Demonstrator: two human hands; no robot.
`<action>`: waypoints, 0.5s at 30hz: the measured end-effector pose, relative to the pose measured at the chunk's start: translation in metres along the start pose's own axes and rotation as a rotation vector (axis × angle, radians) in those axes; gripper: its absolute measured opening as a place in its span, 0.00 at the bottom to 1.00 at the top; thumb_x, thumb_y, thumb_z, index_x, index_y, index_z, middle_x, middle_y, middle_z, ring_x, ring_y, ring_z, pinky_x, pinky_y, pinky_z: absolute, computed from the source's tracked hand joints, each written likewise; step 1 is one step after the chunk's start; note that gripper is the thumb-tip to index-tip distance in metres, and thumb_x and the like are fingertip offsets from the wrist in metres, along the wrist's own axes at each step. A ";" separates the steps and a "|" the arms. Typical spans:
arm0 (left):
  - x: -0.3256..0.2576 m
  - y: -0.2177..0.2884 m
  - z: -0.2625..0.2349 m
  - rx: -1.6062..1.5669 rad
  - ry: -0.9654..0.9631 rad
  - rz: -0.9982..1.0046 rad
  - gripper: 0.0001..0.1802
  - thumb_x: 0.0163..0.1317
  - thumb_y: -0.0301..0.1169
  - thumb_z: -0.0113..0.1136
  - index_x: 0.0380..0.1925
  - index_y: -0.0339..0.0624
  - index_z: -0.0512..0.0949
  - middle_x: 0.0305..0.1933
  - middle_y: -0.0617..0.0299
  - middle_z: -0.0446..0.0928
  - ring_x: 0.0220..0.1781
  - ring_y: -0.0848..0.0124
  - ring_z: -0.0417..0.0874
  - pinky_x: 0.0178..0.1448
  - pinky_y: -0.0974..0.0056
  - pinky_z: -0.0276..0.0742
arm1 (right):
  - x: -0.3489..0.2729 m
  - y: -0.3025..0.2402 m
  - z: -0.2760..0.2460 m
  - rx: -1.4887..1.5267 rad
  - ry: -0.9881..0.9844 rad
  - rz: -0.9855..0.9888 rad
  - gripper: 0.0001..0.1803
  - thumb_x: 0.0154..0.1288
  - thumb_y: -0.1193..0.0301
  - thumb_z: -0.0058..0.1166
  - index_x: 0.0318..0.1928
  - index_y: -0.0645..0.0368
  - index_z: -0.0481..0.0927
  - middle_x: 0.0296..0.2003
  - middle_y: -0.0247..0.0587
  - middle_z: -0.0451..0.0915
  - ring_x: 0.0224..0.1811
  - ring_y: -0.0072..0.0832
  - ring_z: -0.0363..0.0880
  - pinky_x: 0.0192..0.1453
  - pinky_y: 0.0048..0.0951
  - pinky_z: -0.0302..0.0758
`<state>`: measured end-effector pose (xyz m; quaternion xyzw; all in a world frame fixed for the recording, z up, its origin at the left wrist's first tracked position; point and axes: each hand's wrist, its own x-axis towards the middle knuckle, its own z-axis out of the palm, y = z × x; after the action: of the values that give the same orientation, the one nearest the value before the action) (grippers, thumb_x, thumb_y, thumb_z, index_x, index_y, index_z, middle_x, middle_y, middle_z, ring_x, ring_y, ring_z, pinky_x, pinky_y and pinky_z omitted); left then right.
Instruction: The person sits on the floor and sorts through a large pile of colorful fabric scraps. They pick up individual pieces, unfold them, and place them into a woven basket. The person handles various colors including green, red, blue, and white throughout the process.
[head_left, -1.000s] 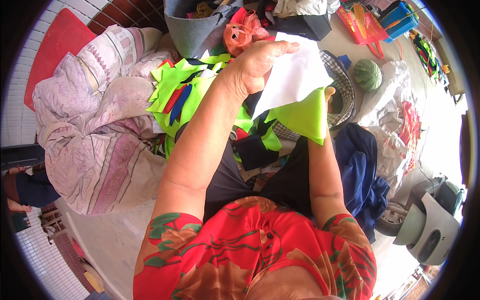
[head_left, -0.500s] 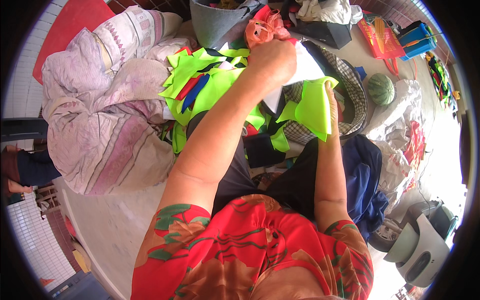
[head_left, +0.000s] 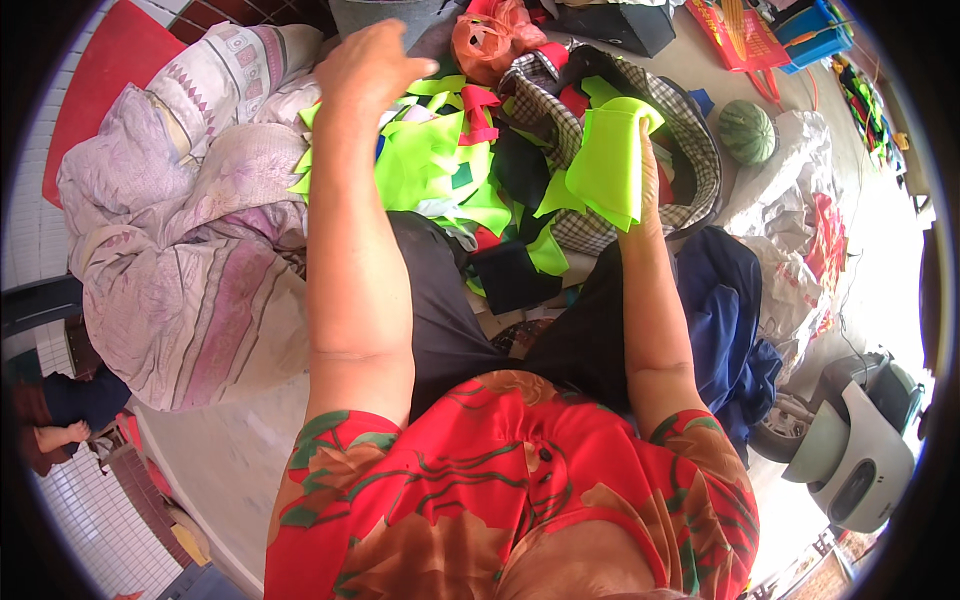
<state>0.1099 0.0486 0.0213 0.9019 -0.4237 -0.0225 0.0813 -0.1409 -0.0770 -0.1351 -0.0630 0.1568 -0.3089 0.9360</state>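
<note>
My right hand (head_left: pixel 647 175) grips a folded piece of neon green cloth (head_left: pixel 608 162) and holds it upright over a chequered bag (head_left: pixel 690 150). My left hand (head_left: pixel 368 62) hovers with loosely curled fingers above a heap of neon green cloth scraps (head_left: pixel 435 160) on my lap; whether it holds anything cannot be told. Red and dark scraps lie mixed in the heap.
A big bundle of pale pink quilted bedding (head_left: pixel 190 240) lies at my left. A grey bucket (head_left: pixel 390 15) and an orange plastic bag (head_left: pixel 490 40) stand at the top. A dark blue cloth (head_left: pixel 735 310), a watermelon (head_left: pixel 747 132) and white sacks (head_left: pixel 790 240) lie at the right.
The white sheet under my left hand is gone from view. My left hand has swung left over the green scraps. My right hand still holds its green piece, now raised higher.
</note>
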 end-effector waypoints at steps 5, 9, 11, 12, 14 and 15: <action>-0.009 0.053 0.029 -0.404 -0.105 0.514 0.29 0.47 0.41 0.66 0.49 0.41 0.74 0.47 0.49 0.77 0.50 0.57 0.77 0.54 0.60 0.70 | 0.001 0.004 -0.001 -0.099 -0.052 0.010 0.22 0.63 0.55 0.52 0.48 0.59 0.74 0.38 0.40 0.79 0.38 0.30 0.79 0.42 0.29 0.77; -0.025 0.085 0.042 -0.413 -0.289 0.590 0.34 0.44 0.45 0.67 0.51 0.40 0.72 0.50 0.48 0.75 0.54 0.59 0.75 0.57 0.60 0.68 | -0.008 0.012 0.011 -0.281 -0.012 -0.068 0.20 0.64 0.57 0.51 0.49 0.57 0.73 0.38 0.39 0.79 0.38 0.28 0.78 0.41 0.28 0.77; -0.028 0.089 0.046 -0.420 -0.341 0.642 0.38 0.41 0.48 0.68 0.51 0.37 0.71 0.52 0.48 0.74 0.56 0.57 0.74 0.59 0.60 0.67 | -0.017 0.018 0.032 -0.243 0.013 -0.079 0.19 0.63 0.58 0.52 0.49 0.57 0.72 0.39 0.38 0.78 0.40 0.28 0.78 0.43 0.27 0.76; -0.028 0.092 0.045 -0.422 -0.385 0.632 0.38 0.41 0.48 0.69 0.50 0.36 0.71 0.51 0.47 0.74 0.56 0.57 0.74 0.59 0.60 0.67 | -0.020 0.019 0.038 -0.287 0.002 -0.113 0.20 0.64 0.56 0.51 0.49 0.57 0.72 0.40 0.38 0.78 0.40 0.28 0.78 0.43 0.27 0.76; -0.029 0.099 0.039 -0.425 -0.473 0.614 0.38 0.40 0.47 0.69 0.49 0.34 0.72 0.51 0.47 0.75 0.56 0.56 0.74 0.59 0.60 0.67 | -0.025 0.022 0.048 -0.373 -0.017 -0.181 0.22 0.65 0.53 0.48 0.50 0.56 0.72 0.42 0.38 0.77 0.40 0.27 0.78 0.42 0.28 0.77; -0.027 0.099 0.042 -0.510 -0.463 0.603 0.37 0.39 0.45 0.71 0.46 0.32 0.72 0.46 0.49 0.77 0.50 0.59 0.77 0.54 0.62 0.70 | -0.026 0.023 0.060 -0.412 -0.040 -0.230 0.18 0.65 0.57 0.49 0.48 0.57 0.72 0.39 0.37 0.78 0.38 0.26 0.79 0.39 0.26 0.77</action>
<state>0.0130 0.0015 -0.0042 0.6606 -0.6553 -0.3025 0.2067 -0.1282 -0.0417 -0.0771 -0.2760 0.1899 -0.3736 0.8650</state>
